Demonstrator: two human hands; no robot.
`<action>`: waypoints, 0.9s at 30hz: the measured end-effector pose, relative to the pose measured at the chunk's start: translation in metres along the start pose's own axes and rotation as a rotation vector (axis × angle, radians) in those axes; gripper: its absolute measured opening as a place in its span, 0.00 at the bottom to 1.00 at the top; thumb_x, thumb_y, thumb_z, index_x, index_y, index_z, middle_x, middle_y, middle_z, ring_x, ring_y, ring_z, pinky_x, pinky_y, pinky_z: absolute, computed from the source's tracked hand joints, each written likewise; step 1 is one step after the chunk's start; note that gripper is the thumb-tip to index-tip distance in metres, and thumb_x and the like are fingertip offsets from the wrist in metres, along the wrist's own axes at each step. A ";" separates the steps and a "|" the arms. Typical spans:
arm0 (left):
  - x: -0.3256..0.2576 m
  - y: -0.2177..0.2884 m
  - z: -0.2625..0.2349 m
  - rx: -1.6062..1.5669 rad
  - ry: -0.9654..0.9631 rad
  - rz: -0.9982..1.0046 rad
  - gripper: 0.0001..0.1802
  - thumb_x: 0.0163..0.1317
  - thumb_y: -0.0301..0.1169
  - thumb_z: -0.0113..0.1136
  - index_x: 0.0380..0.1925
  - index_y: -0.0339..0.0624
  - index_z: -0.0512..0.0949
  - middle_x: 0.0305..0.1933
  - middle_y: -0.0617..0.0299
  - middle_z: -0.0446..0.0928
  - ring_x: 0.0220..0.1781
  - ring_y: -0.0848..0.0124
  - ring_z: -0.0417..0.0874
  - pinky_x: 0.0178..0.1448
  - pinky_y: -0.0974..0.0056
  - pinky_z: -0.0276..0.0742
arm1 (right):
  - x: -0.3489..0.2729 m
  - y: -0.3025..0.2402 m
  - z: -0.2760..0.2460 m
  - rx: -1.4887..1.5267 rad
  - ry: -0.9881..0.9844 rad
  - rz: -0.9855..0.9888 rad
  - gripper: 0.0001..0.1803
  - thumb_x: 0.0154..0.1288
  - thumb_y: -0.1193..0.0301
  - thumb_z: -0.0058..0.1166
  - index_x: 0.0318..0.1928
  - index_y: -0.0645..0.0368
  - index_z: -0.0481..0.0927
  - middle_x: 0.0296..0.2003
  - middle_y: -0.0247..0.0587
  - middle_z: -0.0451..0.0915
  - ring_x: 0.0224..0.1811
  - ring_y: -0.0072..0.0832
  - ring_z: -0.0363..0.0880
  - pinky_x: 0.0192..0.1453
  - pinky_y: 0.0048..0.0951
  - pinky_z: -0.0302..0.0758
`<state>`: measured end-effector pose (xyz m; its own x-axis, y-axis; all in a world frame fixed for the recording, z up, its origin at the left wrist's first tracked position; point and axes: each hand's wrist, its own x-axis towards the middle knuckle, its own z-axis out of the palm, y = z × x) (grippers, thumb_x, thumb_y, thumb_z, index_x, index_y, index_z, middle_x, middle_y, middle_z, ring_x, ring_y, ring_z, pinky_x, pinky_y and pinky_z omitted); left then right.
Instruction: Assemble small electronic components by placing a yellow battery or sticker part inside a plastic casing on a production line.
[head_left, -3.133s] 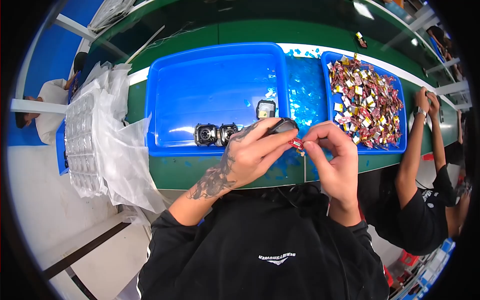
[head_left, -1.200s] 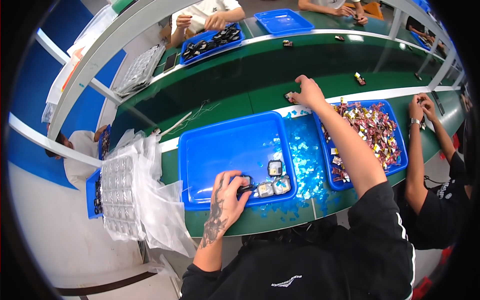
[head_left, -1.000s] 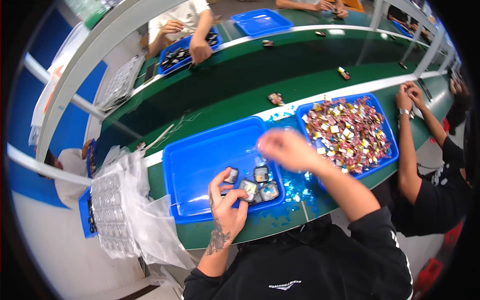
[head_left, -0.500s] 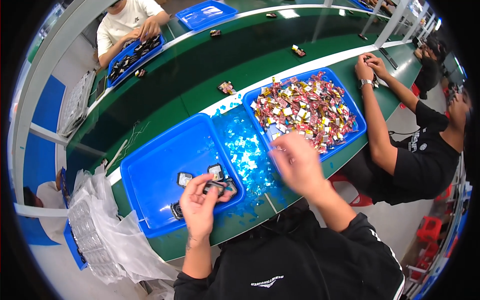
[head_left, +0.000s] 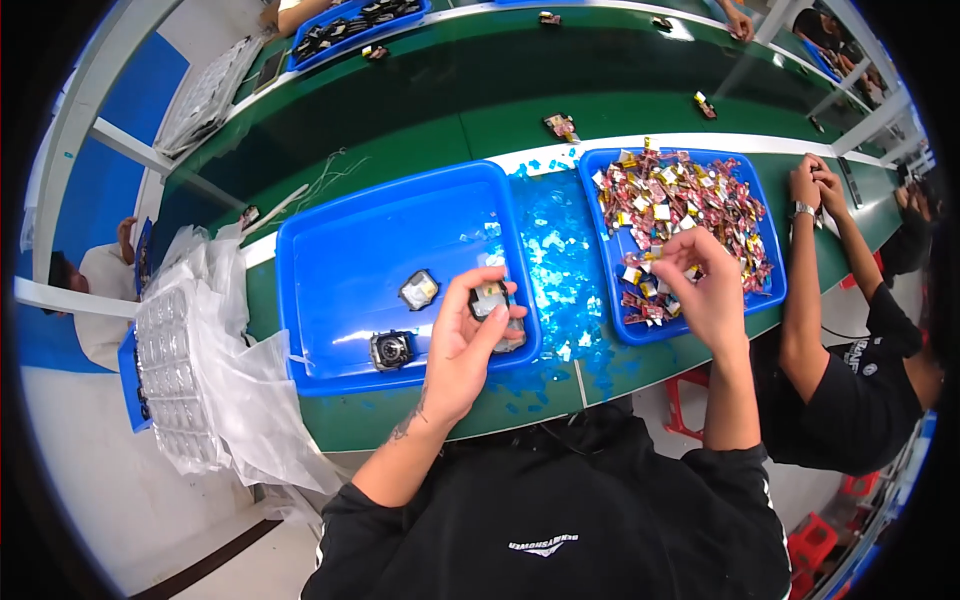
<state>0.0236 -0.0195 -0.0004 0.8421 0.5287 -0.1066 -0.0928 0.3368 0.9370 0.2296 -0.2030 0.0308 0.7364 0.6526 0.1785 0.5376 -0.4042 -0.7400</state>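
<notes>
My left hand (head_left: pixel 462 355) is closed around a small black watch-like case (head_left: pixel 489 297) with a pale inner part, over the right side of the left blue tray (head_left: pixel 340 285). In that tray lie a case with a whitish face (head_left: pixel 419 289) and a black case with a round ring (head_left: pixel 392 350). Another case is partly hidden behind my left fingers. My right hand (head_left: pixel 712 295) pinches thumb and fingers together at the near left of the right blue tray (head_left: pixel 622 320). Small reddish circuit pieces (head_left: pixel 700 200) with yellow and white tabs heap there; what the fingertips hold is unclear.
Shiny blue film scraps (head_left: pixel 555 270) cover the bench between the trays. A stack of clear plastic trays (head_left: pixel 175 370) with white sheeting stands at left. Beyond a white rail, a green belt carries a circuit piece (head_left: pixel 561 127). A co-worker's forearms (head_left: pixel 803 270) are close on the right.
My view has turned, shifting the trays rightward in the picture. My right hand, blurred before, now pinches at the circuit heap. My left hand still holds a case.
</notes>
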 end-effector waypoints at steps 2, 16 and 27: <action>0.001 0.004 0.006 0.169 -0.049 0.078 0.18 0.68 0.25 0.53 0.57 0.40 0.70 0.54 0.52 0.73 0.51 0.67 0.79 0.53 0.65 0.78 | -0.010 -0.019 0.009 0.320 -0.028 -0.010 0.09 0.52 0.81 0.66 0.32 0.63 0.77 0.27 0.32 0.78 0.28 0.18 0.75 0.35 0.22 0.72; -0.006 0.015 0.014 0.476 -0.164 0.260 0.08 0.54 0.26 0.69 0.36 0.40 0.85 0.45 0.56 0.77 0.49 0.64 0.80 0.53 0.63 0.75 | -0.027 -0.053 0.046 0.729 -0.274 0.023 0.07 0.50 0.81 0.69 0.30 0.65 0.82 0.30 0.36 0.82 0.29 0.16 0.71 0.34 0.19 0.68; -0.013 0.010 0.010 0.610 -0.068 0.402 0.06 0.55 0.24 0.68 0.34 0.40 0.84 0.46 0.56 0.76 0.42 0.62 0.83 0.42 0.64 0.78 | -0.026 -0.051 0.045 0.769 -0.452 0.142 0.05 0.64 0.77 0.59 0.36 0.67 0.78 0.32 0.33 0.79 0.33 0.14 0.73 0.40 0.19 0.72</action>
<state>0.0169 -0.0303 0.0135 0.8381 0.4640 0.2870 -0.1060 -0.3775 0.9199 0.1640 -0.1704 0.0348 0.4556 0.8846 -0.0996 -0.0888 -0.0662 -0.9939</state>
